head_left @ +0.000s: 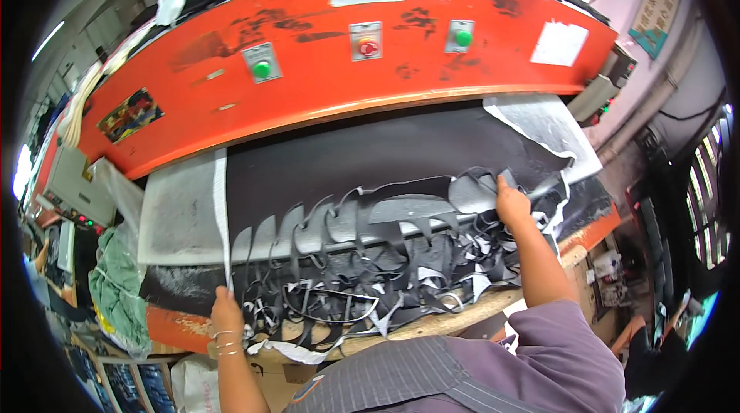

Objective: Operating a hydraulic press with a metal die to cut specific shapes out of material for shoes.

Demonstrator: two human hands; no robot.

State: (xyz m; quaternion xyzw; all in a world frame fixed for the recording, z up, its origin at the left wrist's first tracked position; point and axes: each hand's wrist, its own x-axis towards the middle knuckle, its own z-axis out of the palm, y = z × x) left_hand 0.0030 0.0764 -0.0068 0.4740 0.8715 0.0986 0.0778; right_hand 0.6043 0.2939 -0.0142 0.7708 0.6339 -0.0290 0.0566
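A wide sheet of black material (347, 155) with a pale underside lies across a whitish cutting board (181, 213). Its near part is a web of cut-out holes, ending in tangled black and white scrap strips (416, 270) along the front edge. At the front left, my left hand (224, 314) is closed around the lower end of the sheet's white edge. My right hand (510, 201) grips the web of the sheet on the right, by the cut-outs; its thumb points up. Part of the board shows through the holes.
Just beyond the sheet stands an orange-red press beam (308, 97) with two green buttons (262, 69) and a red button (368, 46). Green cloth (119, 290) hangs at the left. A wooden front edge (416, 328) borders the table. Another person's arm (628, 334) shows at the far right.
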